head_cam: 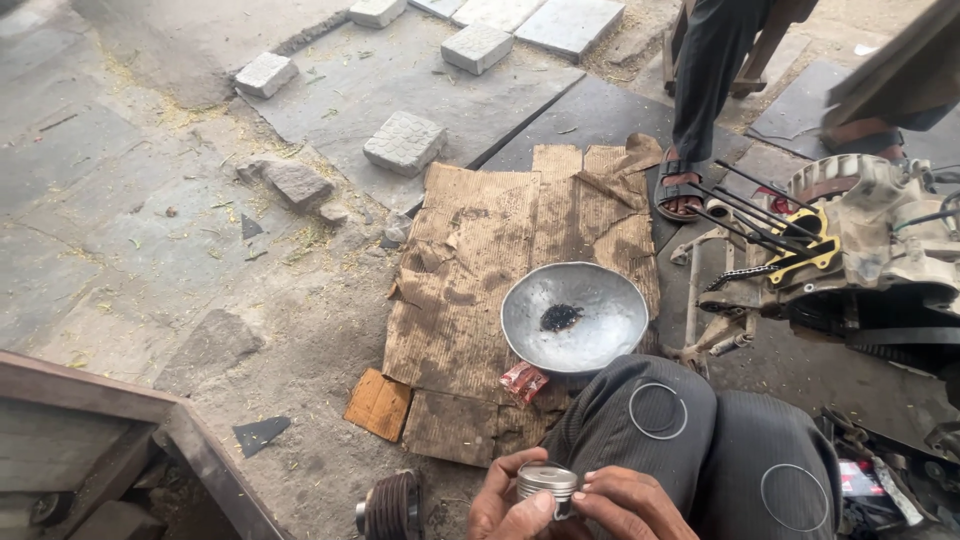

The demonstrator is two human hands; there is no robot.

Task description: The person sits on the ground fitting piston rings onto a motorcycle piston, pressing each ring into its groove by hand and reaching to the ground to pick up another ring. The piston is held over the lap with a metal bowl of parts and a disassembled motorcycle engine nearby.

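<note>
Piston (547, 482), a short metal cylinder judged rigid, fairly light and likely oil-slick, sits clamped between left hand (508, 505) and right hand (625, 505) fingertips gripping its ringed sides.

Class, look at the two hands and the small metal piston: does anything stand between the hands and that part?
Nothing visible does. The left hand and right hand already grip the metal piston directly, with fingers on its sides. The thin rings lie apart on the person's knees, not between hands and part.
</note>
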